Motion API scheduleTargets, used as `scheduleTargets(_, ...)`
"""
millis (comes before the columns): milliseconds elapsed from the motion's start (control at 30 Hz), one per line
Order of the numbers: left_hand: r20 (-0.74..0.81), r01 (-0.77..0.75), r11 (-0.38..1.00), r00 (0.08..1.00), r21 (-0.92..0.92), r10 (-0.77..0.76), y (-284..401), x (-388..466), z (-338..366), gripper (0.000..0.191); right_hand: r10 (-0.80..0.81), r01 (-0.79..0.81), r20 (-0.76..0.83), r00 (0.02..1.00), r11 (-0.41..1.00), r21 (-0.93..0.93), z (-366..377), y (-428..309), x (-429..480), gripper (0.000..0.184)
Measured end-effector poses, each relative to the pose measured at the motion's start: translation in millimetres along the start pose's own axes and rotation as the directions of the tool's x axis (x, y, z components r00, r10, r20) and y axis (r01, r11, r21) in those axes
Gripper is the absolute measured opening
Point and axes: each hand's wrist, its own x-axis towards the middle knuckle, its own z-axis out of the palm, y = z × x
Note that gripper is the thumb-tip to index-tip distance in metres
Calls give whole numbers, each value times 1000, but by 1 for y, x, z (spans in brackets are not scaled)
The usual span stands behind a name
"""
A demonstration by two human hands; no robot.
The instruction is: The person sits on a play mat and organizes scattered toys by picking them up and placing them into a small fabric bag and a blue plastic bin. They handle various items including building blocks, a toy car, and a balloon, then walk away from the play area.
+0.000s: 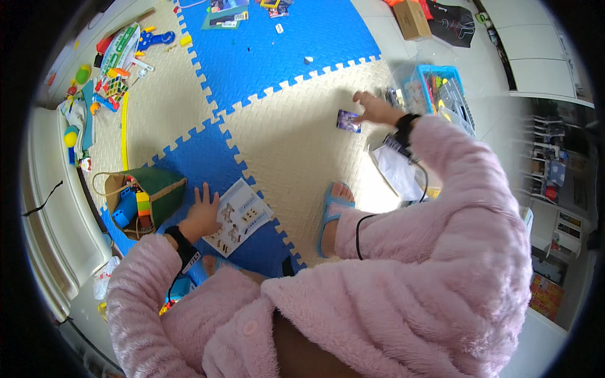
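Observation:
My left hand (202,216) has its fingers spread over the left edge of a printed instruction sheet (246,215); whether it touches the paper I cannot tell. To the left of that hand, a green and tan bag (165,191) lies on its side with toy building blocks (143,203) in its mouth. At the right, my right hand (375,109) reaches over the cream foam mat (293,127) with fingers apart. Its thumb overlaps the right edge of a small purple picture card (347,121). Both wrists wear black bands.
A blue plastic basket (437,68) full of toys stands beyond my right hand. White plastic (397,172) lies near my right knee. Toys, including a puzzle cube (116,87), lie along the left side near a yellow strip (124,132). A cardboard box (411,20) sits at the far right.

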Motion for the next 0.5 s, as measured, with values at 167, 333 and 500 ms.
scheduleTargets(167,-7,2,993,1000,116,-1,0,1,3,102,137,-139,-42,990,989,-42,68,15,2,63)
scheduleTargets(333,-7,-3,1000,1000,17,3,0,-1,5,105,-55,73,-346,936,997,39,-6,-22,1,16)
scheduleTargets(500,-53,-9,999,999,39,11,0,1,5,103,-99,-149,-862,496,969,-196,-193,32,-72,20)
